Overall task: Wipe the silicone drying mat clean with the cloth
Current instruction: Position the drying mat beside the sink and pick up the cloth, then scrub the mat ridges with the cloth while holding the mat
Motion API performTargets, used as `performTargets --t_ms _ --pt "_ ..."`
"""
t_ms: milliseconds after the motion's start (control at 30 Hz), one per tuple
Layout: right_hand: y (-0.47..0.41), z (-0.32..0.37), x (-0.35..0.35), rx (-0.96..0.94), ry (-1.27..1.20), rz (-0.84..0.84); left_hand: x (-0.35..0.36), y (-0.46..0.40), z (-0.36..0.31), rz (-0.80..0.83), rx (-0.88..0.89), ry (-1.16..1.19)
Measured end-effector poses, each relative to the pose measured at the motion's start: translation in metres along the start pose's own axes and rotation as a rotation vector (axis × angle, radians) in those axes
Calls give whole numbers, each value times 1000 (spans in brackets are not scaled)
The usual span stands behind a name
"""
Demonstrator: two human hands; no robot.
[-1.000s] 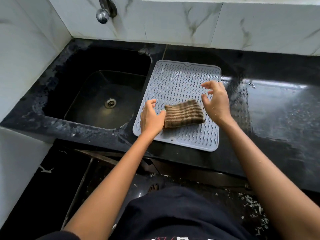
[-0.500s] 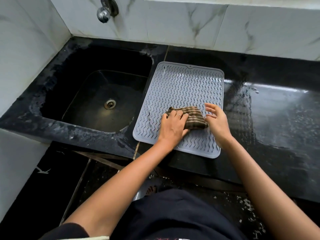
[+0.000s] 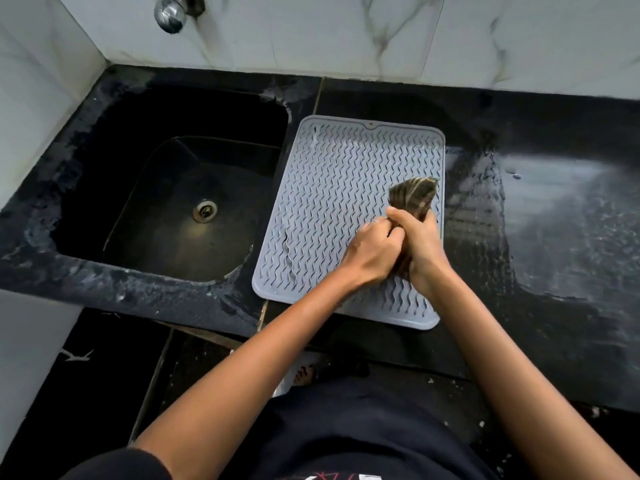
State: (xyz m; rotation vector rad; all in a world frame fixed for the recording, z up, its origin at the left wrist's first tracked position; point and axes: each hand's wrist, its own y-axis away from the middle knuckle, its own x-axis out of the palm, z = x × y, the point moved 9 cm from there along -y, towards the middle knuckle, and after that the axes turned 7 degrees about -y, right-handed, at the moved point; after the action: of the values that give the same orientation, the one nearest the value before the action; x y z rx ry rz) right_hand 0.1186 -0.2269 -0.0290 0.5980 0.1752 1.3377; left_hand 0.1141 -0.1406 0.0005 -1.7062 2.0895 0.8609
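Note:
A grey silicone drying mat with wavy ridges lies on the black counter, just right of the sink. A brown striped cloth is bunched up and lifted above the mat's right side. My left hand and my right hand are pressed together, both gripping the cloth. Its upper end fans out above my fingers, and its lower end is hidden between my palms.
A black sink with a metal drain sits left of the mat. A tap juts from the marble wall above it. The black counter to the right is wet and shiny.
The cloth lay flat on the mat a second ago. My hands closed on it, gathered it into a bunch and lifted it toward the mat's right side.

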Motion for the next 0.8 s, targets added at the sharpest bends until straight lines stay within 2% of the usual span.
performTargets --t_ms 100,200,267,300,367,433,467,600,667,800 --pt "-15 12 -10 98 -7 1 -2 -20 6 75 -10 141" --pt "-32 33 -10 149 59 43 -23 -59 16 -87 -8 25" --pt "-52 57 -10 77 170 9 -31 -94 18 -147 57 -237" --pt "-66 72 -11 8 249 -25 -29 -110 21 -113 101 -381" --pt "-97 103 -14 -166 501 -139 -17 -137 32 -21 149 -622" --pt "-126 126 -10 -320 800 -237 -11 -151 42 -22 169 -756" --pt "-141 129 -3 -354 942 -240 -9 -154 44 -44 181 -792" --pt "-190 92 37 -321 1477 -74 -9 -160 47 -82 194 -833" --pt "-198 89 42 -359 1524 -99 -10 -161 48 -93 191 -849" --pt "-175 84 34 -498 1575 -35 -9 -159 46 -97 193 -842"
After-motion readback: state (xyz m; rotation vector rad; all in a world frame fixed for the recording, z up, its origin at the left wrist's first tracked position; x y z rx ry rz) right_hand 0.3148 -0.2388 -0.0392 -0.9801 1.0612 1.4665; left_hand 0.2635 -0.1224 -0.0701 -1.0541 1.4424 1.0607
